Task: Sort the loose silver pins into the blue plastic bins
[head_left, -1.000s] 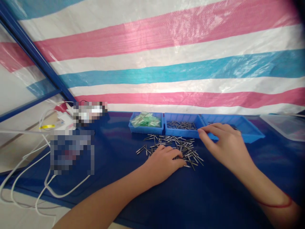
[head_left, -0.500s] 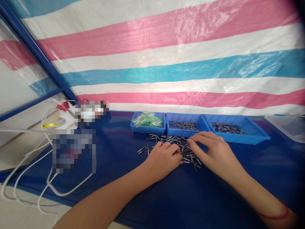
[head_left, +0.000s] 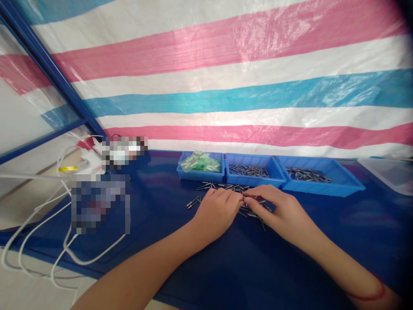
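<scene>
A loose heap of small metal pins (head_left: 226, 188) lies on the dark blue table cover (head_left: 258, 258), just in front of three blue trays. My left hand (head_left: 216, 211) rests on the heap's left side, fingers curled down onto the pins. My right hand (head_left: 277, 211) lies on the heap's right side, its fingertips meeting the left hand's fingertips over the pins. Whether either hand pinches a pin is hidden by the fingers.
At the back stand a blue tray of green parts (head_left: 200, 165), a middle blue tray of pins (head_left: 250, 170) and a right blue tray of pins (head_left: 318, 178). White cables (head_left: 48, 224) trail off the left edge. A clear container (head_left: 392, 172) sits far right. A striped tarp (head_left: 226, 86) hangs behind.
My right hand has come back from the right tray's edge, leftward and down onto the pin heap, until its fingertips meet my left hand. The left hand shifted slightly up the heap.
</scene>
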Demonstrator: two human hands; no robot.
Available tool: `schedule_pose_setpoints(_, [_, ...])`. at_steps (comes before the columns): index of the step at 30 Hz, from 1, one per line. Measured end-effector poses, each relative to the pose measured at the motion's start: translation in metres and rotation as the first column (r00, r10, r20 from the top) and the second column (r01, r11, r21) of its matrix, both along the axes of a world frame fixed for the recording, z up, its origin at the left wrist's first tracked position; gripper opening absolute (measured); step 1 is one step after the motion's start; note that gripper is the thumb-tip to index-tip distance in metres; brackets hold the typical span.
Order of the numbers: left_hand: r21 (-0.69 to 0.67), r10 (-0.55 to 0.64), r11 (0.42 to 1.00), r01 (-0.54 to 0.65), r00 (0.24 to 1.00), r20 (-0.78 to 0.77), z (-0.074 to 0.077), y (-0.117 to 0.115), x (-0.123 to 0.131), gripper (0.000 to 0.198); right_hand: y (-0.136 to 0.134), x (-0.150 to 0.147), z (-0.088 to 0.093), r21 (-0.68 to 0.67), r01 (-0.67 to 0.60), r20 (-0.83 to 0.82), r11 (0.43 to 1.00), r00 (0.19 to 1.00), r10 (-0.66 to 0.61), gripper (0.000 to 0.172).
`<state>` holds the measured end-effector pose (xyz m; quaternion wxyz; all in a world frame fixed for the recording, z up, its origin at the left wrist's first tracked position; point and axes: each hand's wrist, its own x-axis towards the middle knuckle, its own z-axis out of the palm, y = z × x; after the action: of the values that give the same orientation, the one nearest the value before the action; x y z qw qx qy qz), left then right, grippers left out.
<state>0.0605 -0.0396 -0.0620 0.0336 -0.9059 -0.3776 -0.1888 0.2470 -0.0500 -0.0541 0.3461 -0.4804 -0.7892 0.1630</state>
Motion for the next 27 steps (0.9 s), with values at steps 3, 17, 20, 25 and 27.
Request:
schedule_pose_setpoints(3, [-0.156, -0.021, 0.986, 0.051, 0.982, 0.186, 0.003, 0.000, -0.002, 0.026, -0.002, -0.003, 0.000, -0.079, -0.014, -0.066, 0.997, 0.998, 0.009, 0.023])
schedule_pose_setpoints(17, [-0.597, 0.399, 0.777, 0.198, 0.578, 0.712, 0.003, -0.001, 0.004, 0.019, -0.003, -0.012, 0.001, -0.347, -0.097, -0.431, 0.933, 0.900, -0.067, 0.027])
schedule_pose_setpoints(20, [-0.612, 0.420, 0.743, 0.270, 0.524, 0.741, 0.004, -0.001, 0.005, 0.019, -0.005, -0.016, 0.003, -0.383, -0.121, -0.474, 0.916, 0.877, -0.083, 0.026])
schedule_pose_setpoints(25, [-0.619, 0.435, 0.729, 0.294, 0.499, 0.749, 0.008, 0.001, 0.004, 0.021, -0.008, -0.018, 0.005, -0.475, -0.156, -0.515, 0.866, 0.847, -0.129, 0.033])
schedule_pose_setpoints(27, [-0.610, 0.428, 0.732, 0.302, 0.492, 0.758, 0.009, 0.001, 0.003, 0.022, -0.008, -0.018, 0.005, -0.518, -0.179, -0.519, 0.836, 0.843, -0.141, 0.036])
